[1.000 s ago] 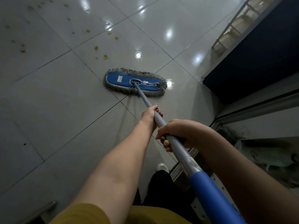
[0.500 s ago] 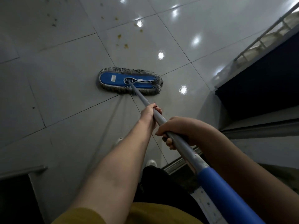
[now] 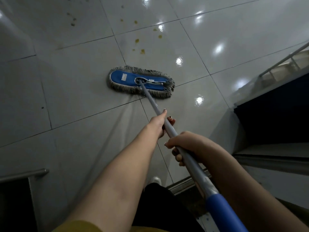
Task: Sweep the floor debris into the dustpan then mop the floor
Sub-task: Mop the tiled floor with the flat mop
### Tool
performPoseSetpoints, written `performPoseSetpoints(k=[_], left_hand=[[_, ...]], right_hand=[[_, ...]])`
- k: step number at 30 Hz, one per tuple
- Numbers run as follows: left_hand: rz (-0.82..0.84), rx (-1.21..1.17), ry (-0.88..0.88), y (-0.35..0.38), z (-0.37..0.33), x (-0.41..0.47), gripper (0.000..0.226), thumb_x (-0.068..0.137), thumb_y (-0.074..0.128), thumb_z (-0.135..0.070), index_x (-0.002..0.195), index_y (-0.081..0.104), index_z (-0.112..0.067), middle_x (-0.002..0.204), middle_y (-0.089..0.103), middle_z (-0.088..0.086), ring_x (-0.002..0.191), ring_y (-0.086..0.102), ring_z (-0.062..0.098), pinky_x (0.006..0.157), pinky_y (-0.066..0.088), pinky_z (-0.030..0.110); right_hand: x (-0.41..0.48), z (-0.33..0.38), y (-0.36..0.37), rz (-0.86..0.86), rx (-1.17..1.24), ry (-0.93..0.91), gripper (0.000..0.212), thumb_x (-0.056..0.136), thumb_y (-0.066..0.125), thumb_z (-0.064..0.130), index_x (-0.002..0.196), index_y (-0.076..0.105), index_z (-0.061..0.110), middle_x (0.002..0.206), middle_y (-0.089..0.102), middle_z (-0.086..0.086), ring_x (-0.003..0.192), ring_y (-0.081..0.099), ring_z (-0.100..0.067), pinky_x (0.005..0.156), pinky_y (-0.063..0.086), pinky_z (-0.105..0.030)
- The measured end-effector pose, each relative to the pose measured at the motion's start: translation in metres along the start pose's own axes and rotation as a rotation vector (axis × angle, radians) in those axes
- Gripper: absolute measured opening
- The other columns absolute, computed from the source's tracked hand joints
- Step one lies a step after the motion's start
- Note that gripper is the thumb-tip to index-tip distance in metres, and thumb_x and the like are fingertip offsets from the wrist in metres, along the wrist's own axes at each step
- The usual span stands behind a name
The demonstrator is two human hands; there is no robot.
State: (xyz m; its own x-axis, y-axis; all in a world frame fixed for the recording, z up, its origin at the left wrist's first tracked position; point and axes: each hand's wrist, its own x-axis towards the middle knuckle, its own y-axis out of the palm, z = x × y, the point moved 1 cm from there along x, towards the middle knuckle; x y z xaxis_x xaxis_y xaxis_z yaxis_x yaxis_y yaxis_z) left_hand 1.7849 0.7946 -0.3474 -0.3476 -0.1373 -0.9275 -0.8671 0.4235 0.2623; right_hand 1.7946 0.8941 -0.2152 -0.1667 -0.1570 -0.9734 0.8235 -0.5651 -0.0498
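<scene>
While we had both hands wrapped around the mop handle [image 3: 151, 101], the left hand [image 3: 158, 124] gripped lower on the grey shaft and the right hand [image 3: 182, 144] clasped it higher, just below the blue sleeve. The flat mop head [image 3: 141, 82], blue with a grey fringe, lay flat on the tiled floor [image 3: 66, 81] near a grout crossing. We judged the sweeping stage over, since no broom or dustpan was in view and mopping was under way. Work remained: yellowish-brown spots [image 3: 142, 51] sat just beyond the mop head, and darker specks [image 3: 72, 19] further off to the left. Ahead and to the left the tiles offered open room. To the right a dark step edge [image 3: 267, 97] and a railing [image 3: 284, 59] hemmed us in, and a metal rail [image 3: 23, 174] stood at lower left.
</scene>
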Motion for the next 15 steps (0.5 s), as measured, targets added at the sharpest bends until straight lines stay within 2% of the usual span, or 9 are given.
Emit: performPoseSetpoints(k=[5,10,15], left_hand=[[0.102,0.015,0.013,0.024,-0.044,0.005,0.026,0.089,0.063,-0.027,0.084,0.051,-0.004,0.066,0.059,0.006,0.04,0.063,0.016,0.041,0.052,0.023],[0.088,0.049,-0.032,0.038,-0.096,0.02,0.028,0.089,0.062,-0.027,0.083,0.048,-0.004,0.068,0.057,0.008,0.036,0.06,0.017,0.046,0.056,0.027],[0.116,0.054,-0.074,0.05,-0.161,0.03,0.025,0.094,0.056,-0.018,0.075,0.047,-0.003,0.065,0.047,0.006,0.039,0.056,0.016,0.036,0.048,0.02]], right_hand=[[0.012,0.06,-0.021,-0.031,-0.048,-0.014,0.016,0.09,0.055,0.013,0.076,0.05,0.007,0.035,0.049,0.0,0.026,0.046,-0.01,0.036,0.042,-0.015],[0.022,0.117,-0.02,-0.049,-0.059,0.015,0.016,0.091,0.053,0.011,0.076,0.048,0.006,0.034,0.048,0.001,0.025,0.045,-0.01,0.034,0.042,-0.015],[0.03,0.188,-0.022,-0.069,-0.086,-0.003,0.016,0.091,0.051,0.009,0.075,0.047,0.006,0.032,0.046,0.0,0.024,0.044,-0.01,0.034,0.042,-0.015]])
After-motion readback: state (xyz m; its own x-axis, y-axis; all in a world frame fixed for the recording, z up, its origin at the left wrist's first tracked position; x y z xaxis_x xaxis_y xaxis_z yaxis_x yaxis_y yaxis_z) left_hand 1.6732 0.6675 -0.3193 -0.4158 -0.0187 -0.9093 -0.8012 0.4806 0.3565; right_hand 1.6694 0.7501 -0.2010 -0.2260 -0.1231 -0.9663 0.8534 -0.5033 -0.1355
